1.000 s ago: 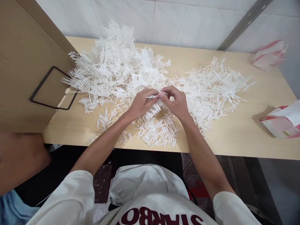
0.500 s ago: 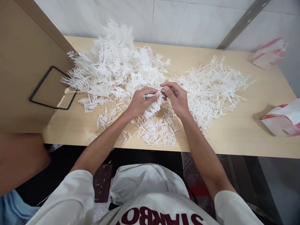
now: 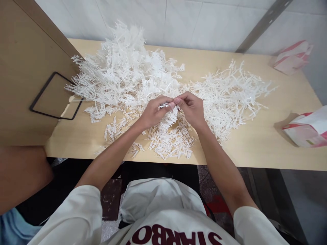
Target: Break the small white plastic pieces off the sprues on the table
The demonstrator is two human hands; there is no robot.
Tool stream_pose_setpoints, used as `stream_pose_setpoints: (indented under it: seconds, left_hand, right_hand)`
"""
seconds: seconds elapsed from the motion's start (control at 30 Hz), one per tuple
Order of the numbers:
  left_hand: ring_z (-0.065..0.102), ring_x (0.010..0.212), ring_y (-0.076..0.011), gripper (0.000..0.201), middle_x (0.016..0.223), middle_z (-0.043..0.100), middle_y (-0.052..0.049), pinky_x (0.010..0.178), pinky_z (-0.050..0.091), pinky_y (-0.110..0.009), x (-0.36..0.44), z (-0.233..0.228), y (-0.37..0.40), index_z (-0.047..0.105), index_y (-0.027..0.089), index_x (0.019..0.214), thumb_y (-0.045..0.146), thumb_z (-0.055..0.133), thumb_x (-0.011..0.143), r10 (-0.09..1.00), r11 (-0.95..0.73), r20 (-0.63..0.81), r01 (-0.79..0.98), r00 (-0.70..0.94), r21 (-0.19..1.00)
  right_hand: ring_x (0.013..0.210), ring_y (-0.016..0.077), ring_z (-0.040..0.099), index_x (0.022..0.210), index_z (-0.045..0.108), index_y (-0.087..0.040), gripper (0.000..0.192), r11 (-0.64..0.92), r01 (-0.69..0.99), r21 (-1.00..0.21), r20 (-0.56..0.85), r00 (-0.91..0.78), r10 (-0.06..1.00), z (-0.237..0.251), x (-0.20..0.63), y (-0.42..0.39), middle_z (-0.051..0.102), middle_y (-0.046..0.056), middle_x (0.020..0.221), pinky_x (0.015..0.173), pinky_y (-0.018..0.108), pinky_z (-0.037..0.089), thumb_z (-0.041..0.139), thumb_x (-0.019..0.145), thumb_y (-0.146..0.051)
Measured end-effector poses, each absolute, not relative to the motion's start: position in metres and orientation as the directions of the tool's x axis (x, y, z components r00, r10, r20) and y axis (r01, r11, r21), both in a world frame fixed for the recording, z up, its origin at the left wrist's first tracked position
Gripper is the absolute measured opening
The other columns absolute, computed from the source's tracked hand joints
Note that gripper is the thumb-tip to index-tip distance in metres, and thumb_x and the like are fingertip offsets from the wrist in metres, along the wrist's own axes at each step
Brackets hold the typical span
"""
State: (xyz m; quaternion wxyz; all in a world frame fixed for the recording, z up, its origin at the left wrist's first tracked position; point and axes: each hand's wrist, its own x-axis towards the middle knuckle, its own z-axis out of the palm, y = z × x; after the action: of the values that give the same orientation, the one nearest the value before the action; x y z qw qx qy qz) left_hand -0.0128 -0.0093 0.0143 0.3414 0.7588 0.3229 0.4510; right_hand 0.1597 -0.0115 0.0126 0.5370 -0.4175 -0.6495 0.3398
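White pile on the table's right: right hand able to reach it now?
Probably yes: the right hand is beside the pile, with nothing visible between, though its fingers look occupied.

White sprigs (image 3: 165,105) in my left hand (image 3: 153,110): partly hidden by my fingers. Contents of pinch, my right hand (image 3: 192,107): too small to tell. Lower layers of large white pile (image 3: 125,64), rear left of table (image 3: 260,144): buried. Red-and-white package (image 3: 310,131), table's right edge: cut off by picture border. Cardboard box (image 3: 33,51), table's left end: cut off. Neighbouring person's limb (image 3: 22,173), beyond front left corner: blurred; arm or leg unclear.
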Motion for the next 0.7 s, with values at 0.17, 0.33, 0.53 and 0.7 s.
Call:
stream_pose_setpoints:
  seconds: [0.17,0.33,0.53,0.7]
  left_hand:
    - [0.063,0.081,-0.0128,0.035,0.086,0.070,-0.003,0.077,0.048,-0.028,-0.014,0.013,-0.006,0.068,0.019,0.091,0.051,0.056,0.087,0.851,-0.479,0.421,0.138,0.314,0.867]
    - [0.063,0.082,-0.0114,0.036,0.088,0.070,-0.002,0.078,0.048,-0.026,-0.012,0.008,-0.003,0.066,0.019,0.089,0.054,0.057,0.085,0.871,-0.452,0.396,0.154,0.292,0.879]
    - [0.062,0.087,-0.0125,0.036,0.096,0.069,-0.004,0.078,0.048,-0.027,-0.011,0.009,-0.005,0.063,0.021,0.093,0.055,0.054,0.086,0.867,-0.469,0.404,0.202,0.291,0.860]
    - [0.060,0.088,-0.0142,0.033,0.092,0.065,-0.003,0.079,0.048,-0.029,-0.012,0.007,-0.005,0.059,0.023,0.092,0.054,0.048,0.090,0.855,-0.510,0.453,0.252,0.251,0.823]
  right_hand:
    - [0.062,0.0079,0.058,0.086,0.061,-0.025,0.029,0.380,0.047,-0.924,0.381,0.018,0.924,0.006,0.158,-0.006,0.062,-0.003,0.074,0.055,0.023,0.049,0.058,0.085,-0.053]
    - [0.084,0.0121,0.064,0.105,0.061,-0.029,0.034,0.414,0.089,-0.906,0.421,0.077,0.904,0.001,0.166,0.003,0.066,0.001,0.096,0.067,0.027,0.053,0.053,0.087,-0.056]
    - [0.114,0.0206,0.057,0.104,0.066,-0.030,0.035,0.492,0.287,-0.822,0.538,0.107,0.836,0.020,0.171,-0.006,0.064,0.004,0.114,0.087,0.040,0.052,0.050,0.088,-0.057]
    - [0.085,0.0143,0.063,0.091,0.070,-0.027,0.030,0.548,0.386,-0.742,0.509,-0.208,0.835,0.029,0.165,-0.018,0.070,0.001,0.091,0.078,0.033,0.051,0.058,0.085,-0.054]
